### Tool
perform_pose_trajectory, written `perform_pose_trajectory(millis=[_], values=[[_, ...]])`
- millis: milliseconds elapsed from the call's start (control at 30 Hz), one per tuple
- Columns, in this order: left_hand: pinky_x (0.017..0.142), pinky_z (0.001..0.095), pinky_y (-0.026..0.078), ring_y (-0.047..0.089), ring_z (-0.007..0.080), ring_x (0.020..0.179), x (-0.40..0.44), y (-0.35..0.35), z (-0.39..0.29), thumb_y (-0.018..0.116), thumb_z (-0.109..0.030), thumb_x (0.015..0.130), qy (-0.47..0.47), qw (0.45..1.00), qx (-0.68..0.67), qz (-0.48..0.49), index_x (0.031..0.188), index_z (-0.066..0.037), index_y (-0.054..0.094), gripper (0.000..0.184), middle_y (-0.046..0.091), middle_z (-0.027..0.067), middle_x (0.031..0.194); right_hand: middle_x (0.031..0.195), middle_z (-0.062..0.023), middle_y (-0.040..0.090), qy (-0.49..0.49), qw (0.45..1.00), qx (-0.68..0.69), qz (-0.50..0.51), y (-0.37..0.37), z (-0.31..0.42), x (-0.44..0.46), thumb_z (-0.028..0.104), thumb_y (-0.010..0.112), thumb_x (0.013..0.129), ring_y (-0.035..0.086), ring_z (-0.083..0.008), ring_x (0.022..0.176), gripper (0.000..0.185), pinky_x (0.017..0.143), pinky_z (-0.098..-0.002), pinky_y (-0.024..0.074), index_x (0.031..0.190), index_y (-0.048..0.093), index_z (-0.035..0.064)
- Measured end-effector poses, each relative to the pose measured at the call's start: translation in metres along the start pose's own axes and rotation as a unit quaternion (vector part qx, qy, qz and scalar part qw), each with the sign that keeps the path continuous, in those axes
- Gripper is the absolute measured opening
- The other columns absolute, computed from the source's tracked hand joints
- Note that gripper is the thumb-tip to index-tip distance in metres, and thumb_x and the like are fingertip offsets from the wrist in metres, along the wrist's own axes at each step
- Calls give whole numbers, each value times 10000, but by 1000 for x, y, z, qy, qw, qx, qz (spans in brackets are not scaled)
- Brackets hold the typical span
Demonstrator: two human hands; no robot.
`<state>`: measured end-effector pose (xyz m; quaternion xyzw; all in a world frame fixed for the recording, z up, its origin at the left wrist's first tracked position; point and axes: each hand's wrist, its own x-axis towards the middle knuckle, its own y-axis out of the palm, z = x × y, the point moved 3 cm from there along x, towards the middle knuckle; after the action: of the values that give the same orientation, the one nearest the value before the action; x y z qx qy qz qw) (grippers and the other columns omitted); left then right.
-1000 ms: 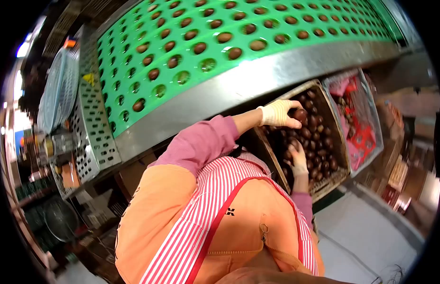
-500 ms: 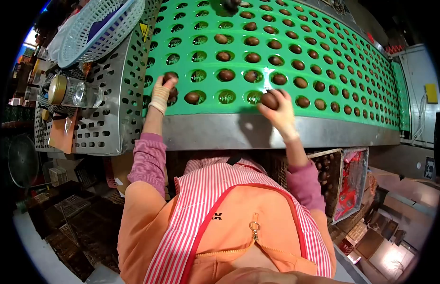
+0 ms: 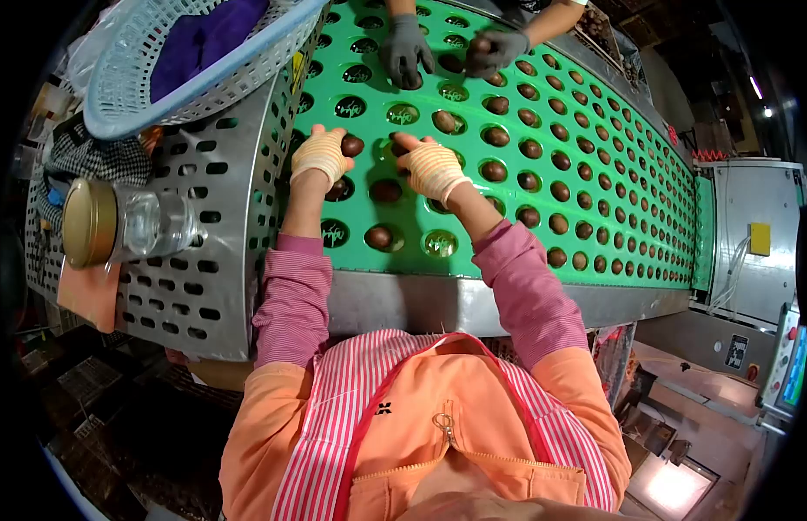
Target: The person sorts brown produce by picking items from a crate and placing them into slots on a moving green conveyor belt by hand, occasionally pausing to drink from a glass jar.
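1. Presently, the person's left hand, in a pale yellow-striped glove with bare fingertips, pinches a smooth brown oval egg between thumb and fingers, near the left edge of the green plastic conveyor with oval cups.
2. Apart from it, the person's right hand, gloved alike, has its fingers at a dark, mostly covered egg; whether it is gripped or lies in a cup, I cannot tell.
3. Between the wrists, a brown egg sits in a cup; another egg lies closer to the near edge, and filled rows run toward the right end.
4. A smooth steel rim borders the near edge.
5. Over the far edge reach a co-worker's two grey-gloved hands, apart: one has its fingertips at an egg, the other, blurred, grasps a brown egg.
6. Beyond the left edge, a perforated steel panel bears a clear jar with a gold lid; near it is a pale-blue plastic basket holding purple cloth.
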<state>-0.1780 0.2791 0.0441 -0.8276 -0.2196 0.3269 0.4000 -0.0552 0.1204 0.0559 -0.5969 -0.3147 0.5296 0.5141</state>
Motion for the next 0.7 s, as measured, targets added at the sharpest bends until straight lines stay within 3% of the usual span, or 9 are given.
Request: perform_pose_trajectory(millis=[100,167,233,300,333,433,533,667,700], values=[[961,451,464,550,375,1161,27,-9,1,746,-330,800,59,996,-18,-70,1317,-157,551,579,501,170,1360,1325,-41,514,-35,999,-2,14,-3,-19,22,141,655,771,560,-341,1121,318,949,-467,469,1084,682,188],[924,434,474,578,387,1074,52,-10,-1,702,-363,830,93,968,-132,-192,1218,-121,621,464,582,237,1204,1318,-44,520,-7,999,34,-17,-24,-26,32,144,654,777,568,-314,1117,303,947,-461,464,1079,673,165],[954,459,450,549,383,1082,77,-7,-9,649,-321,870,108,942,-206,-243,1113,-149,671,298,642,113,1155,1326,-37,515,8,991,50,-124,-35,-29,48,144,661,783,552,-281,1151,306,933,-474,466,1088,651,171],[978,447,435,525,360,1123,106,24,-2,640,-290,868,103,967,-94,-214,1105,-184,678,262,644,71,1159,1360,-45,494,-99,978,-35,-179,-19,-34,68,119,643,789,491,-280,1248,356,964,-509,440,1138,630,190],[989,448,425,513,349,1141,107,31,-1,643,-284,859,108,970,-61,-208,1102,-192,680,262,645,65,1162,1397,-66,468,-92,989,-67,-99,-12,-37,73,86,614,797,418,-306,1325,400,1000,-537,405,1180,603,199],[994,454,419,503,332,1149,101,30,4,641,-262,842,155,957,-75,-234,1108,-207,679,275,633,42,1185,1427,-98,441,-8,982,97,-163,-5,-45,61,56,588,797,415,-342,1325,425,1018,-558,386,1199,591,195],[991,425,427,522,323,1120,68,27,-11,581,-277,899,202,925,-44,-318,1138,-181,669,273,622,72,1181,1353,-145,519,58,914,201,-349,3,-58,24,-20,574,779,513,-407,1182,435,968,-479,458,1179,605,148],[1061,530,352,404,359,1302,18,82,-52,543,-430,907,263,941,14,-214,1328,-203,523,479,439,114,1428,1176,-181,592,101,859,246,-437,26,-48,-51,-21,583,770,573,-406,1031,332,891,-466,490,1075,641,94],[1057,524,362,426,359,1289,4,96,-62,575,-397,880,277,925,149,-211,1323,-164,532,502,461,138,1413,1112,-190,604,83,857,221,-458,36,-42,-67,-7,592,757,580,-408,997,296,862,-473,494,1034,647,84]])
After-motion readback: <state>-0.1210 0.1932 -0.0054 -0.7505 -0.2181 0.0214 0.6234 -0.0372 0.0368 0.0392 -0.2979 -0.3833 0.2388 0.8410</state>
